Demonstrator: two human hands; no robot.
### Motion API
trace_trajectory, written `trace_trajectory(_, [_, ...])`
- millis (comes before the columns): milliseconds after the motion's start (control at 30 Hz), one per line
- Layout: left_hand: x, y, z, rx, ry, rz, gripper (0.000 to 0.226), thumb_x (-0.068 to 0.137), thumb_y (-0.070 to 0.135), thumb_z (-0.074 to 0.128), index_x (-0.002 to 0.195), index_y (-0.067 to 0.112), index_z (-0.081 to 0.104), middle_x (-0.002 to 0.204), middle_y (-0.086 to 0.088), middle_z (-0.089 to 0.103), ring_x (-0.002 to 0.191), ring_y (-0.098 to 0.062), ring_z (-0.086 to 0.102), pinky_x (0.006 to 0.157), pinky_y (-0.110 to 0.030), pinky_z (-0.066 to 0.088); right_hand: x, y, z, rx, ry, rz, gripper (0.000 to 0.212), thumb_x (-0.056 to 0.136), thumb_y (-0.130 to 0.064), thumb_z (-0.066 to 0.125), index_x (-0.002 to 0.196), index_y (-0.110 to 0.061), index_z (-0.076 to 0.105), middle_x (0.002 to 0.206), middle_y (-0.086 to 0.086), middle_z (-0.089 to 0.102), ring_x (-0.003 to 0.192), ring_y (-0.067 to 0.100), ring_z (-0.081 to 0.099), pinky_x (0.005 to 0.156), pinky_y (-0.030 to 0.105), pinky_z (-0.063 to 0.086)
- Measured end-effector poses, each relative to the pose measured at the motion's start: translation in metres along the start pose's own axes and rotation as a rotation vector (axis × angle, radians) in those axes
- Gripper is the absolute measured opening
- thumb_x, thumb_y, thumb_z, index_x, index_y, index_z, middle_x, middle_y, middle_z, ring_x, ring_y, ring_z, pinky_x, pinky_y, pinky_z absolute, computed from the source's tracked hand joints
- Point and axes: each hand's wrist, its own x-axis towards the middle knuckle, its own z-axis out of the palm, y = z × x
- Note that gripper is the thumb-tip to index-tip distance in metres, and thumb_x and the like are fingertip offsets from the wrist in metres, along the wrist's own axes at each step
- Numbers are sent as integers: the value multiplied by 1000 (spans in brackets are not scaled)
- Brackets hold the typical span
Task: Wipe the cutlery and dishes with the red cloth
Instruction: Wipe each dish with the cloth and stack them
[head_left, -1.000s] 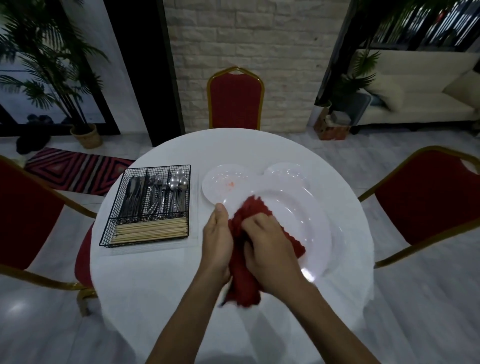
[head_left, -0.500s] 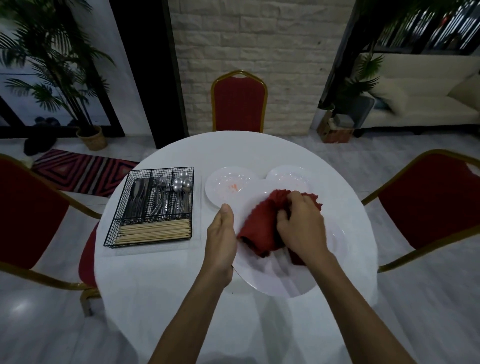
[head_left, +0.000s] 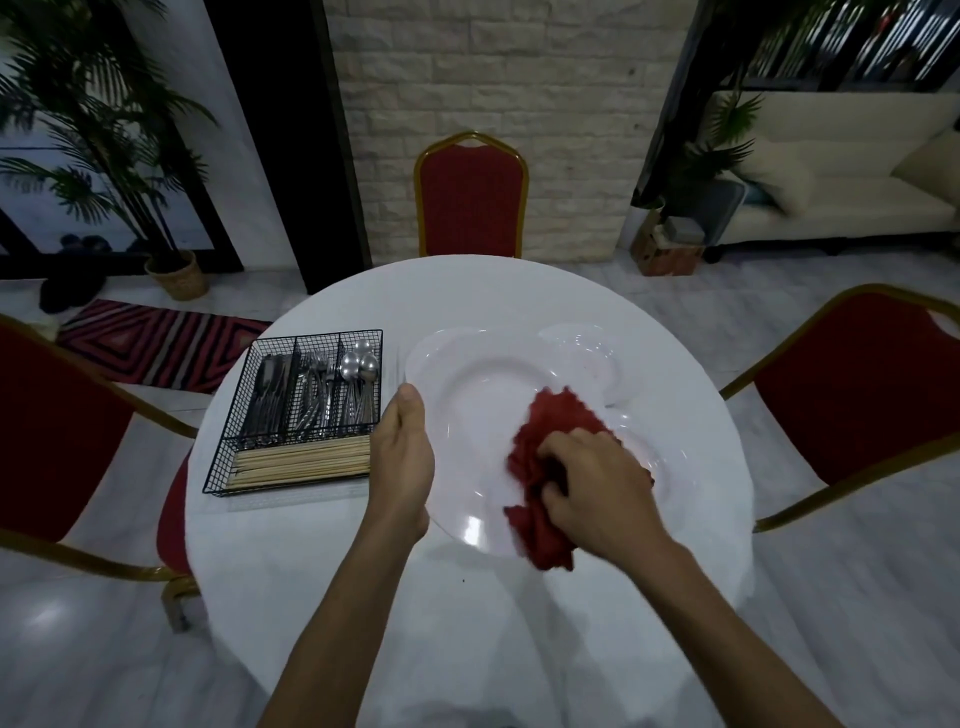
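Here the left hand (head_left: 402, 457) pinches the white plate's (head_left: 483, 415) left rim; the right hand (head_left: 597, 486) curls round the red cloth (head_left: 550, 418), pressed on the plate, mid-table (head_left: 311, 545). The cutlery basket (head_left: 306, 405) sits by the left edge.

Dining area; home or banquet venue, cannot tell which. Round white tabletop (head_left: 291, 561); red gold-framed chairs (head_left: 471, 202) at 12, 3 and 9 o'clock. Wire cutlery basket (head_left: 306, 410) at 10. Cream sofa (head_left: 831, 171) at 2, potted palm (head_left: 104, 130) at 10, pale stone wall (head_left: 519, 78) at 12.
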Motion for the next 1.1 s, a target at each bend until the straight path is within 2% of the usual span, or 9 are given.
trace_trajectory(100, [-4, -4, 5, 8, -30, -4, 55, 106, 51, 35, 155, 24, 39, 160, 8, 38, 146, -12, 34, 113, -29, 26, 6, 5, -14, -67, -56, 133, 25, 83, -20, 60, 108, -22, 62, 104, -3, 63, 101, 25, 60, 71, 33, 40])
trace_trajectory(233, [-18, -17, 17, -6, -77, -25, 52, 106, 51, 38, 147, 23, 52, 148, 6, 55, 138, -13, 48, 115, -29, 29, -21, -40, -13, 193, -187, -36, 13, 89, -23, 60, 102, -23, 61, 101, -4, 68, 96, 20, 63, 83, 37, 51])
trace_trajectory(367, [-29, -28, 29, 38, -104, -33, 40, 106, 50, 39, 117, 27, 70, 120, 7, 72, 113, -9, 66, 102, -29, 49, 6, -38, 3, 312, 88, 3, 16, 91, -21, 62, 107, -21, 61, 101, -3, 66, 92, 19, 60, 78, 34, 49])
trace_trajectory(500, [-32, -14, 27, 50, -107, 5, 47, 107, 49, 36, 147, 28, 51, 130, 24, 47, 123, 4, 43, 101, -20, 32, 36, 2, 4, 267, 241, 170, 23, 92, -26, 65, 111, -17, 58, 106, 2, 60, 102, 26, 53, 81, 42, 48])
trace_trajectory(600, [-27, -11, 24, 57, -97, 9, 48, 107, 49, 37, 147, 27, 51, 127, 25, 47, 123, 4, 42, 102, -20, 30, 37, 11, 5, 187, 310, 257, 21, 93, -25, 65, 109, -12, 59, 105, 5, 60, 101, 29, 52, 79, 41, 46])
trace_trajectory(767, [-22, -13, 33, 157, -53, 89, 35, 104, 56, 37, 89, 41, 65, 92, 29, 68, 94, 15, 58, 86, -18, 44, 23, -40, 17, 316, 265, 125, 28, 90, -15, 60, 117, -8, 64, 111, 8, 65, 105, 30, 55, 89, 41, 46])
trace_trajectory(867, [-14, -8, 29, 64, 10, 95, 51, 99, 64, 38, 116, 27, 69, 115, 3, 73, 112, -14, 66, 103, -40, 51, 0, -66, 17, 460, 245, -89, 38, 85, -12, 49, 118, -10, 68, 116, 2, 69, 110, 19, 59, 99, 31, 47])
trace_trajectory(967, [-5, 4, 16, 25, 56, 84, 51, 106, 54, 35, 139, 23, 60, 136, 7, 62, 123, -11, 56, 110, -34, 42, -19, -60, 26, 502, 168, -233, 41, 87, -18, 42, 114, -10, 72, 115, -1, 72, 109, 10, 61, 104, 17, 42])
trace_trajectory(1100, [2, 5, -2, 8, 96, 68, 56, 106, 54, 33, 154, 27, 41, 158, 7, 40, 142, -11, 37, 105, -28, 27, -29, -21, 43, 279, 189, -269, 41, 81, -13, 42, 107, -17, 74, 106, -6, 72, 107, 14, 64, 98, 36, 51])
